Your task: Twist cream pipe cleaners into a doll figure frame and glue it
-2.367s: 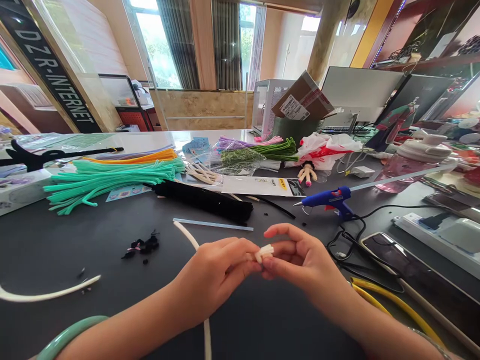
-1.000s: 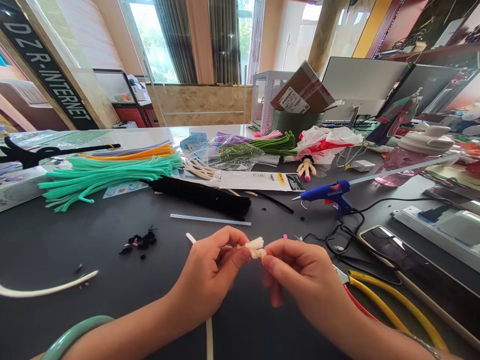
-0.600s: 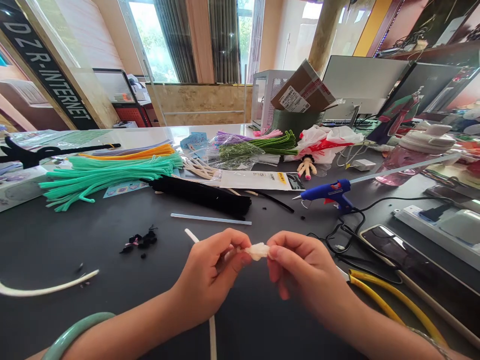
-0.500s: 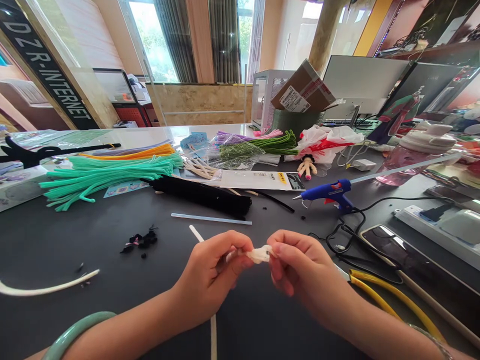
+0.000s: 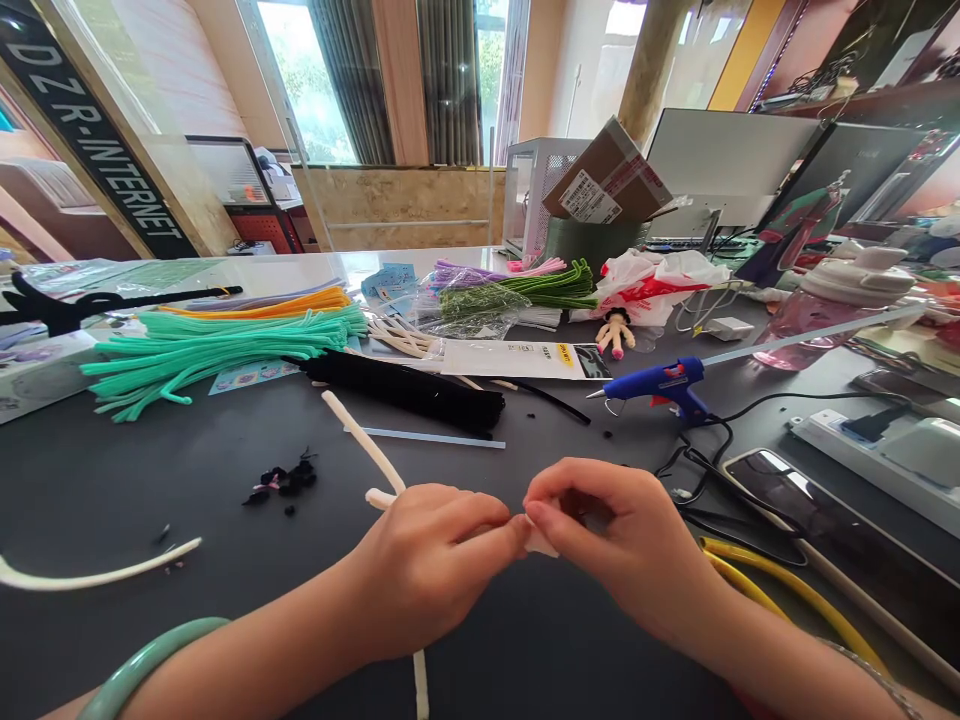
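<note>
"What's in hand?"

"The left hand point(image 5: 439, 555) is curled, its tips seemingly pinching a small pale piece point(image 5: 543, 541); the right hand point(image 5: 626, 540) nips it between thumb and forefinger. It's mostly hidden, over the near middle of the worktop point(image 5: 180, 470)."

"Which step?"

"Fine fingertip shaping, I'd judge. The next move calls for a steady pinch from both."

"And containers?"

"Far middle, a clear wrapper point(image 5: 480, 320) lies partly around green stems point(image 5: 559, 290). Right of that, a dark green bin point(image 5: 589, 241) holds a tilted cardboard box point(image 5: 609, 178). Then a red-and-white bag point(image 5: 652, 275), contents hidden. Far right, a pink bottle point(image 5: 810, 325); I can't tell what's inside."
</note>
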The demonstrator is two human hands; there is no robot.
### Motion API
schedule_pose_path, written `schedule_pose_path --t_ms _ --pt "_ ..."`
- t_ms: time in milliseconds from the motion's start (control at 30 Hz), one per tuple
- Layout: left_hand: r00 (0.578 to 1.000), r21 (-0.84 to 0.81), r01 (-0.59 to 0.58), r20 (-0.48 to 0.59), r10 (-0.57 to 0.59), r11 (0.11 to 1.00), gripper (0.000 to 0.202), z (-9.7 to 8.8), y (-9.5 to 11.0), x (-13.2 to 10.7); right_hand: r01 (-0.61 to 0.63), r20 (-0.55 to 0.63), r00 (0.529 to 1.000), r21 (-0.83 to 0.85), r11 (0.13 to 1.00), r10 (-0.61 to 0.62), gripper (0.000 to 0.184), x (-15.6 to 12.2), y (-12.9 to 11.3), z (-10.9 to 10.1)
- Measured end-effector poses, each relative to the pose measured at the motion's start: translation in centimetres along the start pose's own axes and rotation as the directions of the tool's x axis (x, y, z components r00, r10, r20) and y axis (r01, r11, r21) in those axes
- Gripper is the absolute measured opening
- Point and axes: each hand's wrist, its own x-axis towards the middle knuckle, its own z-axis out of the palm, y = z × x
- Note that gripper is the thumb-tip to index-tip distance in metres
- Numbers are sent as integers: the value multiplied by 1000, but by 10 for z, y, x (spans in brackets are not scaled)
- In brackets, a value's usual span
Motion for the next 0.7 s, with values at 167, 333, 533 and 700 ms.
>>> schedule_pose_path --t_ms 167,333,533,700 --pt "984 8 171 54 -172 985 29 1 5 0 333 -42 929 -336 881 -367 15 -5 3 4" --pt "975 52 204 74 -208 978 30 3 7 -1 503 -8 822 -459 733 -569 18 -7 8 8" --pt "916 -79 400 76 -394 913 17 4 11 1 565 87 773 -547 618 -629 18 -10 13 6" --pt "807 -325 590 208 -553 739 23 -1 13 11 588 103 734 -591 552 -671 17 -12 11 2"
